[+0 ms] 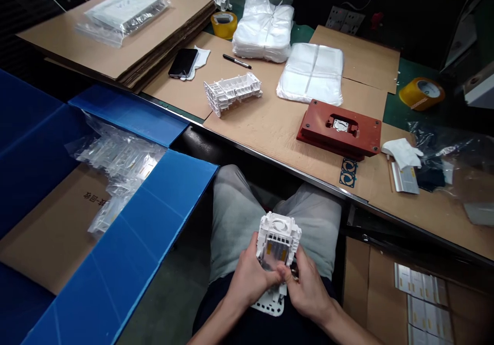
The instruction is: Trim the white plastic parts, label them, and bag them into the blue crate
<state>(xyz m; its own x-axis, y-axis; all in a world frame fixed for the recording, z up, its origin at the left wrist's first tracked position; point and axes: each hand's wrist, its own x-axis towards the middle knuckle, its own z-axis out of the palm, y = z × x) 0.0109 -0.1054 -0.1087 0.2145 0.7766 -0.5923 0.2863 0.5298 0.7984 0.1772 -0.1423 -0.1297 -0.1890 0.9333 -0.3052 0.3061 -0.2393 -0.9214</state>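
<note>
Both my hands hold one white moulded plastic part (pixel 278 238) over my lap, below the table edge. My left hand (pixel 250 274) wraps its left side, fingers closed round it. On the right side my right hand (pixel 307 286) grips it, thumb pressed on its front face, where small yellowish pieces show. A flat white perforated piece (pixel 270 306) sticks out beneath the hands. A second, similar white part (pixel 232 92) lies on the cardboard-covered table (pixel 270 129).
A red fixture block (pixel 339 129) sits on the table, with two bundles of clear bags (pixel 312 72), a phone (pixel 182 62), a pen (pixel 236 61) and tape rolls (pixel 421 93). A blue corrugated box (pixel 127 252) of bagged parts stands at my left. Label sheets (pixel 424 298) lie lower right.
</note>
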